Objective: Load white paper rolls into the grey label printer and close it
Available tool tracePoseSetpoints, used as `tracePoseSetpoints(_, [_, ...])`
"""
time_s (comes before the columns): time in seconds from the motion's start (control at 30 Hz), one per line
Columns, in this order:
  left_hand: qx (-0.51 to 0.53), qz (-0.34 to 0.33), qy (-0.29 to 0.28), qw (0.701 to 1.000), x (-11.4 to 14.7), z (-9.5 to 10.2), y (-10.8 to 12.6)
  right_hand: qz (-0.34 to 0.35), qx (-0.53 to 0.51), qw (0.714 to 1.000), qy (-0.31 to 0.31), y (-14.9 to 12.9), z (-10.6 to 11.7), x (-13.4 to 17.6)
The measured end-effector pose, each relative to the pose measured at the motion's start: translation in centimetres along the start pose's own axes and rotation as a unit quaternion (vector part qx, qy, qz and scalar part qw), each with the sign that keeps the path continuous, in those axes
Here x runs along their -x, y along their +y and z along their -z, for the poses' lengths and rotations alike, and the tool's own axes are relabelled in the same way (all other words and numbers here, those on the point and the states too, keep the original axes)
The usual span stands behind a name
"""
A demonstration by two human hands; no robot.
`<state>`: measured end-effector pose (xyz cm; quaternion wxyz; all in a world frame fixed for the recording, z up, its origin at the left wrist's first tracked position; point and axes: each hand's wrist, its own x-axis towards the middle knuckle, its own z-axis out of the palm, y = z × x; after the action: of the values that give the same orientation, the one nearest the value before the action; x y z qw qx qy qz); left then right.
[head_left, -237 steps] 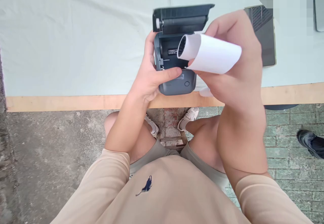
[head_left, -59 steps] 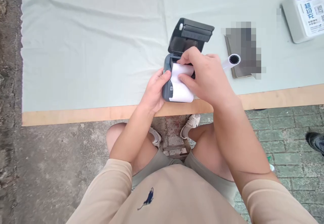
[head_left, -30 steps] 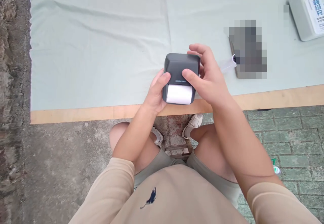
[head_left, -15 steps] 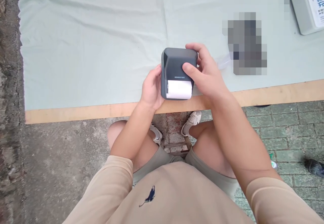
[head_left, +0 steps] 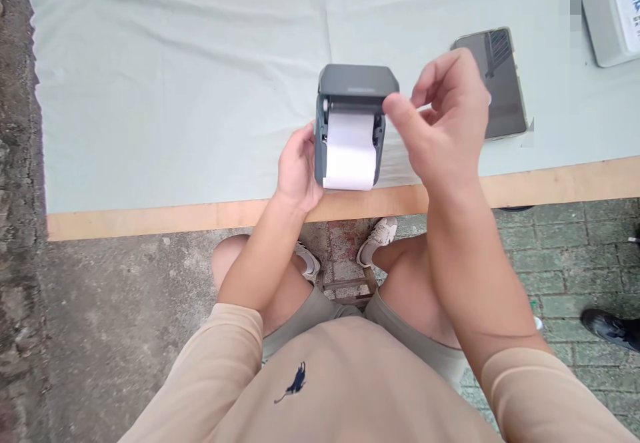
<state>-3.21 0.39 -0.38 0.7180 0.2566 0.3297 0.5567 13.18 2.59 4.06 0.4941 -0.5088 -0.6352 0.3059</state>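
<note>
A dark grey label printer (head_left: 320,156) is held over the table's front edge with its lid (head_left: 359,81) raised. Inside it sits a roll of white label paper (head_left: 351,149), whose loose end hangs over the front. My left hand (head_left: 300,171) grips the printer's left side, its fingers partly hidden underneath. On the right, the thumb of my right hand (head_left: 443,113) is at the lid's lower right corner. The other fingers of that hand are curled loosely, apart from the thumb, with nothing visible between them.
A phone (head_left: 503,89) in a clear case lies just beyond my right hand on the pale green tablecloth (head_left: 175,96). At the far right corner stands a white box (head_left: 607,23) with printed text. The wooden table edge (head_left: 150,219) runs above my knees. A black shoe (head_left: 607,326) shows at lower right.
The printer's lid has swung up, baring the paper roll. My right hand has shifted right, off the printer's top to the lid's corner. My left hand keeps its grip.
</note>
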Motion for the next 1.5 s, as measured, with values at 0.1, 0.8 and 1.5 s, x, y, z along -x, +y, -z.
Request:
tracePoseSetpoints(0.1, [-0.004, 0.024, -0.019, 1.000, 0.3, -0.3, 0.2, 0.018, -0.015, 0.999, 0.041, -0.8, -0.3, -0.2])
tracePoseSetpoints(0.8, [-0.069, 0.035, -0.062, 0.995, 0.7, -0.5, -0.2, 0.008, 0.322, 0.920, -0.222, -3.7, 2.3, 0.6])
tracePoseSetpoints(1.5, [-0.022, 0.033, -0.020, 0.999, 0.0, -0.1, 0.0, 0.025, 0.240, 0.959, -0.150, 1.0, 7.0, 3.6])
